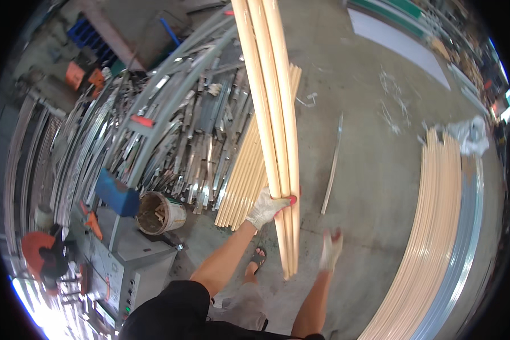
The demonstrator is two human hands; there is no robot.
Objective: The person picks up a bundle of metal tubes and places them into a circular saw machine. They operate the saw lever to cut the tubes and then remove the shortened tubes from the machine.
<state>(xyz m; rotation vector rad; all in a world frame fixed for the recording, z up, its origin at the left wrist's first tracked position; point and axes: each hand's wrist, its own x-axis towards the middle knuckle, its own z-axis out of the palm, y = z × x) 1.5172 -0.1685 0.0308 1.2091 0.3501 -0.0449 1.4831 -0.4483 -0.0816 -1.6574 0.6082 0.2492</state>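
A left hand (264,209) in a whitish glove with red fingertips, at centre, is clamped around three long, glossy cream-coloured bars (273,113), which slant from the top edge to lower centre. The right hand (331,251), similarly gloved, is apart from them at lower centre-right, too blurred to tell whether its fingers are spread or curled. A flat row of matching cream bars (239,190) lies left of centre; a larger curving bundle of cream lengths (433,221) fills the right.

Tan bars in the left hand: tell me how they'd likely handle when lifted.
The tan bars look fairly stiff, running nearly straight beyond the left hand without any sharp bend. Their glossy surfaces suggest they could slide against each other. They'd probably feel front-heavy, since most of their visible length lies beyond the grip.
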